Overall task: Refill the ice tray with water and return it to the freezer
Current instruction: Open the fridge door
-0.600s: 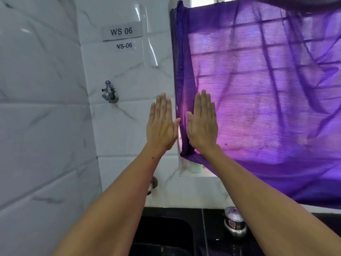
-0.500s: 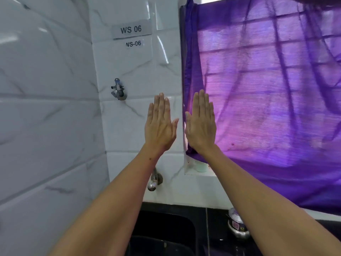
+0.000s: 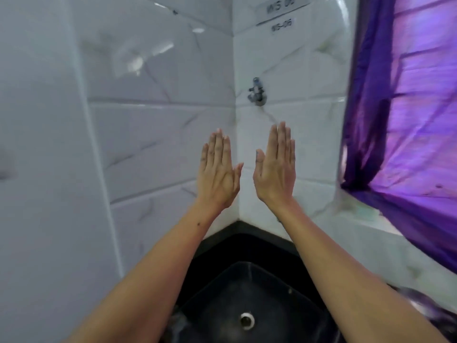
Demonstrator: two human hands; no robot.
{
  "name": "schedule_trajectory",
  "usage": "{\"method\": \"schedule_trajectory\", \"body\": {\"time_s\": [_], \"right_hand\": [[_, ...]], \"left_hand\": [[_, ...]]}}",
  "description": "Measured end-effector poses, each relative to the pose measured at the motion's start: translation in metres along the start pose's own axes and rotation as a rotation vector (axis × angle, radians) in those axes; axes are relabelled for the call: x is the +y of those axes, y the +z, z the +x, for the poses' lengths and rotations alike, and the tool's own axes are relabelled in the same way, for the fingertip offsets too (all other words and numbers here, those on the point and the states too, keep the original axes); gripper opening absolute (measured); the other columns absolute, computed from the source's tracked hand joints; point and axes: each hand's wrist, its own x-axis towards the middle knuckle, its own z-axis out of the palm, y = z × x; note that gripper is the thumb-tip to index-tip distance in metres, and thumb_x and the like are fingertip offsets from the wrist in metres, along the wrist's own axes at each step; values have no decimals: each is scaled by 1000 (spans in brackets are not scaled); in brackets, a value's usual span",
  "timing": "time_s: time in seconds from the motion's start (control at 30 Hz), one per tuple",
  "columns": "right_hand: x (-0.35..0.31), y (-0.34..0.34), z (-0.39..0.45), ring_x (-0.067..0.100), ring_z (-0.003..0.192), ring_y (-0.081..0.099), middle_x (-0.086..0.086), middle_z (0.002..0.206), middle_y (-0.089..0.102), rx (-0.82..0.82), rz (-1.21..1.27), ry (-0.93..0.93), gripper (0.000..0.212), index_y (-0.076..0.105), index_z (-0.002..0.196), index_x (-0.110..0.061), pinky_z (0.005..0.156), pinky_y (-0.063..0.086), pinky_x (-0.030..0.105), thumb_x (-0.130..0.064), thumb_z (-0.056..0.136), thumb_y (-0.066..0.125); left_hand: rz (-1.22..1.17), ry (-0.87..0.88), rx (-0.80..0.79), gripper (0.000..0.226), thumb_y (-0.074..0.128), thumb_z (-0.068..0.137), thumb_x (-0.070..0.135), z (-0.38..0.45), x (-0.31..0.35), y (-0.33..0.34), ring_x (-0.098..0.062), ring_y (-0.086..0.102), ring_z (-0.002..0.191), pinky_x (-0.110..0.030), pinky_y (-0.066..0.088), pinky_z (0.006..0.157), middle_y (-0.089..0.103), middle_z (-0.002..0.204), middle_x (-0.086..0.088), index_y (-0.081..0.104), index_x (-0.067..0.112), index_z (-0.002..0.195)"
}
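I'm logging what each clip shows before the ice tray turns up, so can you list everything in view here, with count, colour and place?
Wall tiles: many, white with grey veins, left and back walls meeting in a corner.
Tap: one, metal, on the back wall above the hands.
Labels: two, grey and white, top of the back wall; text blurred.
Curtain: one, purple, over the window at right.
Sill: one, white, below the curtain.
Sink: one, black, bottom centre, with a round metal drain.
Metal object: one, bottom right, too blurred to identify.
Ice tray: none in view.
Left hand: flat, raised, holding nothing.
Right hand: the same.
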Motion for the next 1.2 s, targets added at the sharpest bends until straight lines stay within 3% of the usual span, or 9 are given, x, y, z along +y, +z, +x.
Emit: {"method": "schedule_trajectory", "body": {"time_s": [0.3, 0.57, 0.7, 0.87, 1.2], "right_hand": [[-124, 35, -90, 31, 146, 14, 22, 155, 19, -113, 466, -34, 55, 22, 146, 5, 120, 9, 39, -17, 100, 41], [-261, 26, -154, 30, 146, 15, 21, 155, 19, -257, 762, -130, 55, 22, 146, 4, 120, 12, 40, -19, 100, 40], [-334, 5, -185, 28, 147, 12, 19, 156, 17, -325, 927, -177, 55, 19, 147, 2, 121, 8, 37, -19, 101, 39], [-423, -39, -229, 31, 146, 15, 21, 155, 19, -408, 1106, -227, 55, 21, 146, 4, 120, 8, 36, -18, 100, 40], [-555, -152, -319, 32, 145, 18, 21, 154, 22, -583, 1448, -283, 55, 26, 146, 6, 120, 11, 41, -17, 98, 42]], "left_hand": [[270, -291, -68, 66, 23, 98, 38, -126, -82, -88, -29, -1, 147, -38, -2, 120, 4, 158, -19, 9, -2, 148], [544, -531, -87, 67, 19, 98, 40, -225, -140, -192, -28, -3, 147, -39, -1, 121, 3, 158, -19, 8, -2, 148], [678, -638, -85, 66, 19, 98, 41, -275, -158, -256, -26, -8, 147, -37, -6, 120, -2, 159, -17, 3, 0, 149], [851, -761, -45, 66, 22, 97, 39, -336, -164, -350, -27, -5, 146, -39, -3, 120, 5, 157, -20, 9, -2, 148], [1140, -1037, -76, 66, 27, 98, 38, -456, -133, -502, -27, -5, 147, -39, -2, 120, 2, 158, -17, 8, 0, 148]]}}
